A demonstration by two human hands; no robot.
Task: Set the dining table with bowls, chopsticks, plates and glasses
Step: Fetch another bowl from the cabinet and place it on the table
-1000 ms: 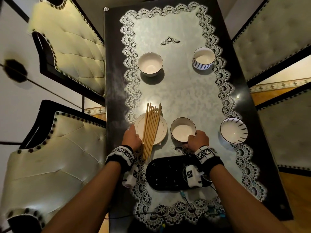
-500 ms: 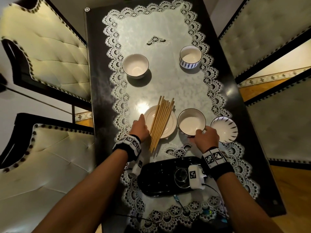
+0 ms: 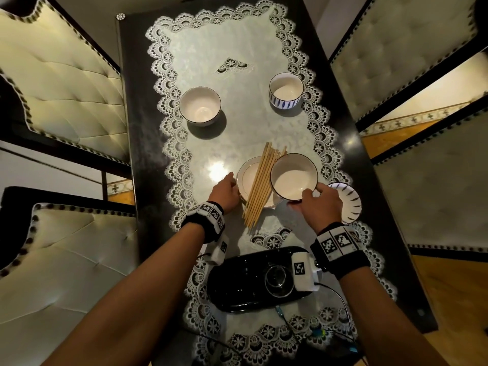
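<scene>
From the head camera, looking down the length of the table point(image 3: 132, 133): my right hand point(image 3: 317, 204) grips the dark-rimmed bowl point(image 3: 293, 178). The thumb is hooked over its near rim and the fingers are curled under it. The bowl is raised off the lace cloth point(image 3: 237, 62), right of the table's middle, and its left side overlaps the right rim of the plate point(image 3: 248, 175).

My left hand point(image 3: 224, 192) is at the plate's left rim, fingers curled against the edge and holding it. The chopsticks point(image 3: 260, 186) lie in a bundle across the plate. Their near ends stick out past its rim onto the cloth, and their far ends fan out beside the raised bowl.

A shallow striped bowl point(image 3: 348, 204) sits by the table's right edge, partly hidden behind my right hand. Toward the far end, a plain white bowl point(image 3: 200, 105) stands on the left side of the cloth and a blue-patterned bowl point(image 3: 286, 89) on the right side, well apart.

Near the table's near edge lies a black tray point(image 3: 245, 283) with a clear glass point(image 3: 278, 280) standing on it. Tufted chairs point(image 3: 66, 75) line the table's left side.
</scene>
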